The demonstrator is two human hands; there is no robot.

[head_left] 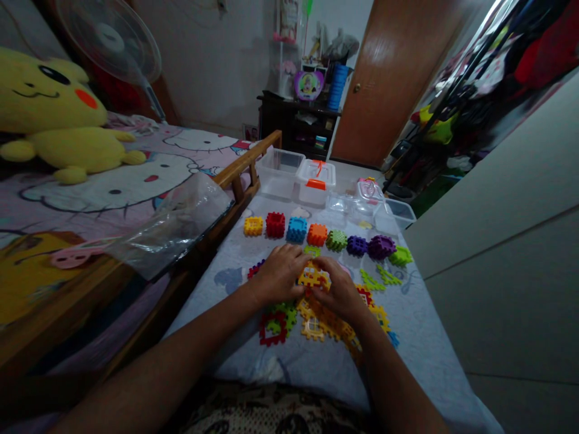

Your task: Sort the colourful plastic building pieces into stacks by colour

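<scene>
Yellow tiles (pixel 312 278) sit over the table (pixel 237 355) between your left hand (pixel 283 276) and right hand (pixel 339 290), fingers curled, pinching their edges, near the coloured stacks (pixel 297 230). You seem to be joining 2 or more; next calls for even pressure.

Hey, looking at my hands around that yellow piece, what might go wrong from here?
With the left hand and right hand on either side of the yellow piece, an uneven push might tip or shift it. The right forearm crosses over the yellow tiles, so lowering it could drag them out of place. The orange stack stands just beyond the hands, so reaching forward might knock it.
</scene>
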